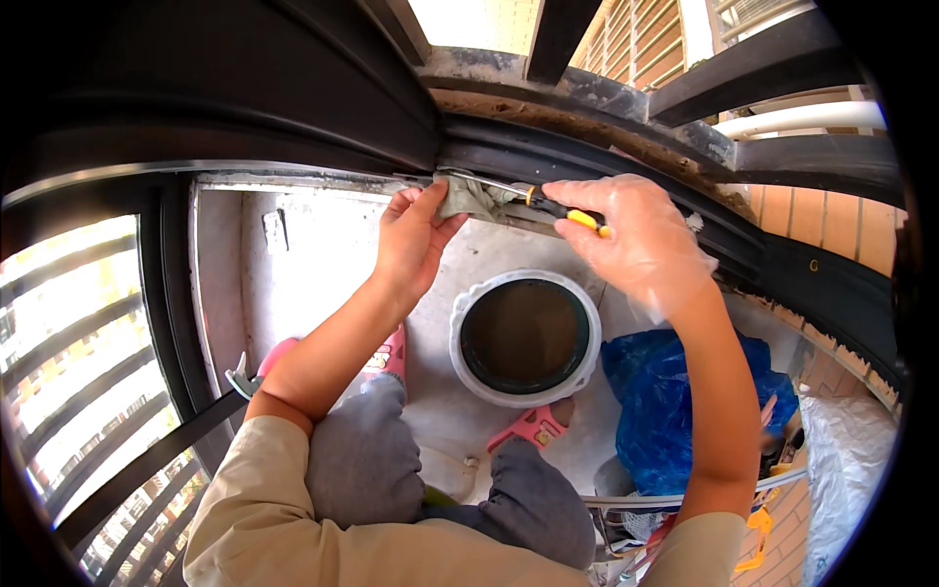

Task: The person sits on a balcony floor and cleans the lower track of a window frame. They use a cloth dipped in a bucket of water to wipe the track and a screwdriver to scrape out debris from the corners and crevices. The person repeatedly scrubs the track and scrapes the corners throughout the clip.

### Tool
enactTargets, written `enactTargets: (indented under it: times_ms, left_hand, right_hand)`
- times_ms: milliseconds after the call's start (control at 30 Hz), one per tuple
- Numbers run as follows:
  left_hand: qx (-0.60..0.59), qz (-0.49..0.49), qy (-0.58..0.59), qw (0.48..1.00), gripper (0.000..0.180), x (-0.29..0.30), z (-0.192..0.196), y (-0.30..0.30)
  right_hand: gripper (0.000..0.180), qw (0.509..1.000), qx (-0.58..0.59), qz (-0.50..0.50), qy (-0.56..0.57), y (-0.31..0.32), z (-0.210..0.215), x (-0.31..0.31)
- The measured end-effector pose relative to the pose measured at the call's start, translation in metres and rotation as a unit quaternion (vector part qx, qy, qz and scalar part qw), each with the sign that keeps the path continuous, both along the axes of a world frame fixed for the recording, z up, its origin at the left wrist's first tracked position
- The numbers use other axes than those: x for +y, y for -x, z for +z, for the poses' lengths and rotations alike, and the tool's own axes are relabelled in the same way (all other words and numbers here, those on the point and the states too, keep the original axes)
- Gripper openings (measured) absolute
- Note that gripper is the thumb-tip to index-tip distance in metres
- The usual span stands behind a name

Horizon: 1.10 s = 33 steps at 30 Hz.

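Note:
My left hand is bare and pinches a crumpled grey-green cloth against the dark window track. A clear plastic glove covers my right hand. Its fingers are closed round the black and yellow handle of a screwdriver. The metal shaft points left along the track and lies over the cloth, its tip close to my left fingertips. Whether the tip presses into the cloth cannot be made out. Just below both hands stands a round bucket with a pale rim, holding murky brown water.
Dark window bars cross the far side, and a slatted panel stands at the left. A blue plastic bag lies right of the bucket. Pink slippers are on my feet. A silvery sheet hangs at the far right.

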<state>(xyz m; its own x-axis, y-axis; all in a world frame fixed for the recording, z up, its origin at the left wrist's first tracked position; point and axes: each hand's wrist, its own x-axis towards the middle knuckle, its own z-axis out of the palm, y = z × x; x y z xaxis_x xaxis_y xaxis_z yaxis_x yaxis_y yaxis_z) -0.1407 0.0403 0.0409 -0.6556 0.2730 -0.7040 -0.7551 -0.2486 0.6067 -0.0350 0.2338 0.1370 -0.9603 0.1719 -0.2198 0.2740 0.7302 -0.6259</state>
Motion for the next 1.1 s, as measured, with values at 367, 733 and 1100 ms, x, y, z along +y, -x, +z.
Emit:
enactTargets:
  times_ms: [367,733,1100]
  left_hand:
    - [0.052,-0.005,-0.034,0.998,0.021,-0.018,-0.015,0.006]
    - [0.043,-0.038,-0.046,0.997,0.013,-0.018,-0.017,0.008]
    - [-0.015,-0.044,-0.074,0.996,0.011,-0.023,-0.015,0.012]
  right_hand:
    - [0.032,0.999,0.015,0.001,0.05,0.009,-0.022,-0.003]
    - [0.03,0.997,0.013,0.009,0.072,0.003,-0.007,0.01]
    - [0.026,0.969,0.041,0.189,-0.154,0.025,-0.017,0.011]
